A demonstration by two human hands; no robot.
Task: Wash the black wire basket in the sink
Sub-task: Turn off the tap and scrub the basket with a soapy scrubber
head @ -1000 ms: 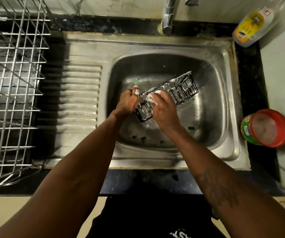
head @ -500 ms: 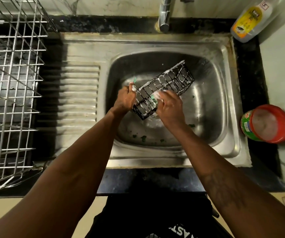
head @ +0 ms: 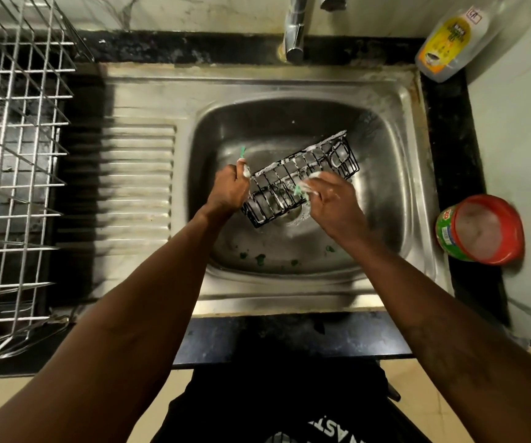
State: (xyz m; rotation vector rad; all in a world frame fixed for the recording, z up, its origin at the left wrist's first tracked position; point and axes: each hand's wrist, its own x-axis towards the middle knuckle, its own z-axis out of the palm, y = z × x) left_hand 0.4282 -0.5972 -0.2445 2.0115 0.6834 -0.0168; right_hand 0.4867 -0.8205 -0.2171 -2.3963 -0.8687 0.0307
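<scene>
The black wire basket [head: 308, 174], streaked with white foam, is tilted over the steel sink bowl [head: 382, 193]. My left hand [head: 229, 191] grips its near left end; a thin green strip sticks up past the fingers. My right hand [head: 332, 199] presses a soapy green scrubber [head: 302, 188] against the basket's front side. The basket's far end points up and to the right. Foam lies around the drain under it.
A tap [head: 294, 30] stands behind the bowl. A ribbed drainboard [head: 136, 174] and a steel wire dish rack [head: 11, 174] lie to the left. A dish soap bottle [head: 449, 43] and a red-rimmed soap tub [head: 481, 230] sit on the right counter. Green scraps dot the sink floor.
The basket has turned a little and my right hand has slid along its front side with the scrubber. The left hand keeps its grip on the near end.
</scene>
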